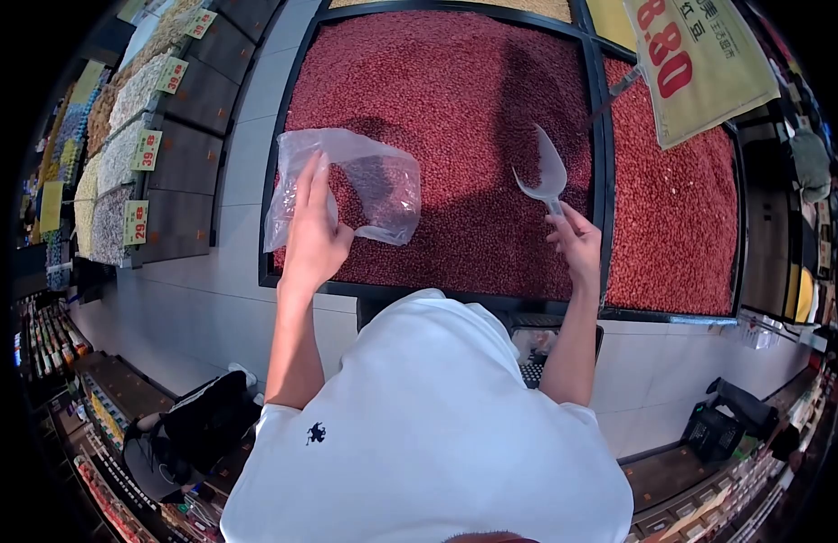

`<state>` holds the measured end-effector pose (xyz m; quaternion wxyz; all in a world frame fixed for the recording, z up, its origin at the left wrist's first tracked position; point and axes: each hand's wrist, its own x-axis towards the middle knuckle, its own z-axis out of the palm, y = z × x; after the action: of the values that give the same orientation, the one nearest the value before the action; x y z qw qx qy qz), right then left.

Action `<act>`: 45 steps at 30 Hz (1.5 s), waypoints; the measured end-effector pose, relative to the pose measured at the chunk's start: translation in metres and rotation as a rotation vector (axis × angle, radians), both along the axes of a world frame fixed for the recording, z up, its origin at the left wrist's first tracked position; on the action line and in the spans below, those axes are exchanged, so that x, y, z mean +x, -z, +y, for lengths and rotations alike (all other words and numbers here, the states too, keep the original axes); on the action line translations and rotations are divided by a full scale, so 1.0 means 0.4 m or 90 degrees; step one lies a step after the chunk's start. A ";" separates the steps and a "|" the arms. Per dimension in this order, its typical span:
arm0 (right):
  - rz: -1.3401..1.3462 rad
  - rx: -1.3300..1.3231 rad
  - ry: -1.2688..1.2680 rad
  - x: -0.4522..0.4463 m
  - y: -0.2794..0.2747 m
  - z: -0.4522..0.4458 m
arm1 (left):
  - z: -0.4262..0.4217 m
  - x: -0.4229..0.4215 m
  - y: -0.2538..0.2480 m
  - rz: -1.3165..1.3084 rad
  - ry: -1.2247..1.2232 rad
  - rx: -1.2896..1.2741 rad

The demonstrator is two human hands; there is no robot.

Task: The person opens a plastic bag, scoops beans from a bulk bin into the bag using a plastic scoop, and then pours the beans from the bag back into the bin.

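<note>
Clear plastic makes up the bag at 11 o'clock, its mouth gaping over the left part of a wide bed of red beans. Our left hand is at the bag's near side, the long fingers straight and close together against the film, the thumb standing out toward 3 o'clock; we cannot tell whether thumb and fingers pinch the plastic between them. At 2 o'clock we have a pale see-through scoop in our right hand, thumb and fingers closed about its handle, the bowl aimed just short of 12 o'clock. It is over the right part of the same beans, well apart from the bag, and we cannot tell whether its tip touches them. Those beans fill a black-edged bin, and a shadow darkens a good part of them. Just beside it, toward 3 o'clock, we see a second bin of reddish beans, with a yellowish price sign at 2 o'clock showing 8.80 in red. Our white shirt takes up 6 o'clock. At 10 o'clock stand boxes of dry goods with price tags, and at 8 o'clock we see a person in dark clothing.
</note>
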<state>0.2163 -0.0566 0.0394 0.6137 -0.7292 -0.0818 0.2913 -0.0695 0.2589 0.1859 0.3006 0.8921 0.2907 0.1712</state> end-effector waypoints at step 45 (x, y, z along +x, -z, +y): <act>-0.565 -0.093 -0.560 -0.267 -0.370 0.472 | 0.036 -0.062 -0.006 -0.059 -0.056 -0.044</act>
<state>0.1096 0.1324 0.1873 0.2927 -0.7188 -0.6010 0.1908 -0.0944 0.2735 0.1884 0.3361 0.8588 0.3213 0.2152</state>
